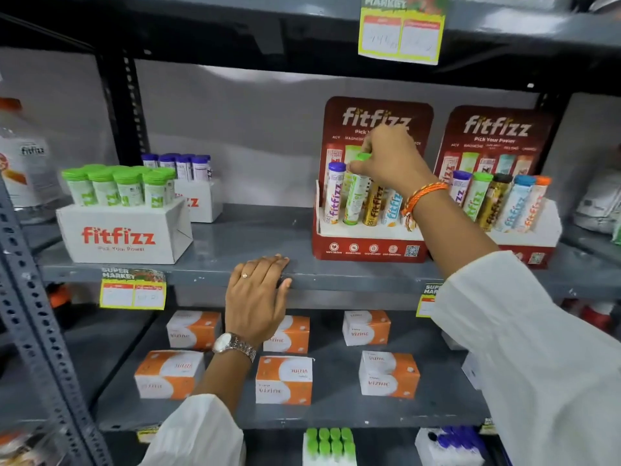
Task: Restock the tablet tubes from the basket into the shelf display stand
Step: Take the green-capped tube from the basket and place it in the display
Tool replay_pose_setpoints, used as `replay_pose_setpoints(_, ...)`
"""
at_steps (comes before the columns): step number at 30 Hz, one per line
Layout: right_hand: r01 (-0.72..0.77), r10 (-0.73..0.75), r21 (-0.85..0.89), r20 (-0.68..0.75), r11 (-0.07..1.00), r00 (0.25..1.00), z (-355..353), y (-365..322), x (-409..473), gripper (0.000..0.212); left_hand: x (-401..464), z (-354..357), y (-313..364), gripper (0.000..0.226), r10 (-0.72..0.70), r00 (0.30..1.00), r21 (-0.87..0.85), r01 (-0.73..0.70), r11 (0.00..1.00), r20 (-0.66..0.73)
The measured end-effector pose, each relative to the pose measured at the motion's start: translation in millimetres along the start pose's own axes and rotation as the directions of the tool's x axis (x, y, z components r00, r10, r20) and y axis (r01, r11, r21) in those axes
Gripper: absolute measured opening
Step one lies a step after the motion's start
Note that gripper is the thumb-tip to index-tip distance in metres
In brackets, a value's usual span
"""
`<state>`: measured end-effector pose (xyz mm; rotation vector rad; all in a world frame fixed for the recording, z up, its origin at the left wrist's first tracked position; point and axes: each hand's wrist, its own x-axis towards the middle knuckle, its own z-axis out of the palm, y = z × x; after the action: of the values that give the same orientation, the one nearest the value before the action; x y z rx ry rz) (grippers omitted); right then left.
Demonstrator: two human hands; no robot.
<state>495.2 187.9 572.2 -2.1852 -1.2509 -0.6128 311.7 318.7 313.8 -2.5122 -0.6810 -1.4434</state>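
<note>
Stood against a plain pale grey wall (235, 122), lit softly and unevenly from above. Built of grey-painted metal: a perforated upright post (30, 307) at the near left, a darker punched post (132, 105) farther back, flat steel shelves (255, 237) stacked one above another. Hung with yellow-edged supermarket price tags (401, 35) on the shelf lips. Shadowed deeply under the top shelf (268, 35).

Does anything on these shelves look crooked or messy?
Mostly tidy. The orange-and-white Vizinc boxes on the lower shelf sit turned at different angles, some with upside-down print. In the left red Fitfizz display stand, the right hand grips a green-capped tablet tube, which leans slightly.
</note>
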Motion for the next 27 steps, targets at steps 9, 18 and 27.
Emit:
replay_pose_setpoints(9, 0.047, -0.043, -0.035, 0.109, 0.998, 0.993, -10, 8, 9, 0.028, 1, 0, 7, 0.04, -0.045, 0.998, 0.008, 0.046, 0.999, -0.039)
replay_pose_setpoints(18, 0.162, -0.147, -0.056, 0.21, 0.985, 0.967, -19, 11, 18, 0.046, 4, 0, 22, 0.04, -0.157, 0.982, -0.047, 0.153, 0.987, -0.1)
replay_pose_setpoints(27, 0.194, -0.175, -0.087, 0.193, 0.977, 0.966, -12, 3, 29, 0.039, 2, 3, 13, 0.041, -0.137, 0.99, -0.022, 0.136, 0.99, -0.039)
